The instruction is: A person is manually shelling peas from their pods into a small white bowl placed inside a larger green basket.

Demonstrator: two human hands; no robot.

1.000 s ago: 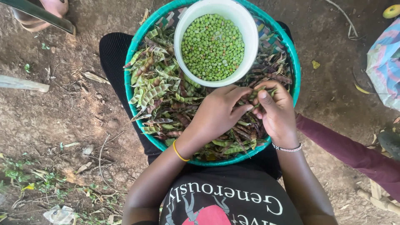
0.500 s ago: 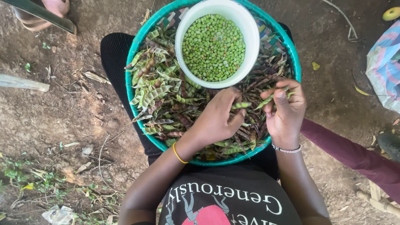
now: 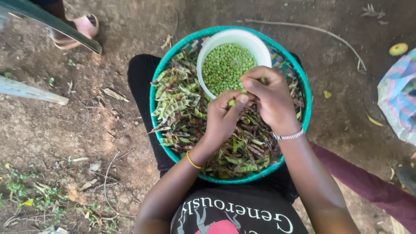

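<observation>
A round teal basket [image 3: 158, 82] rests on my lap, heaped with green and brown pea pods [image 3: 177, 108]. Inside it, at the far side, stands a white bowl [image 3: 255, 41] full of shelled green peas [image 3: 225, 65]. My left hand [image 3: 223, 119] and my right hand [image 3: 271, 99] meet over the bowl's near rim. Together they pinch a small green pod [image 3: 234, 102] between the fingertips. A yellow bangle circles my left wrist and a beaded bracelet my right.
Bare dirt ground with dry leaves and twigs surrounds me. A person's foot in a pink sandal [image 3: 82, 28] is at the top left beside a metal sheet edge [image 3: 52, 24]. A striped cloth bundle [image 3: 398, 99] lies at the right, and a maroon sleeve [image 3: 368, 182] reaches in lower right.
Both hands rose from the pod heap toward the white bowl's rim, still holding a pod between them. The view also shifted, so the basket sits lower in the frame.
</observation>
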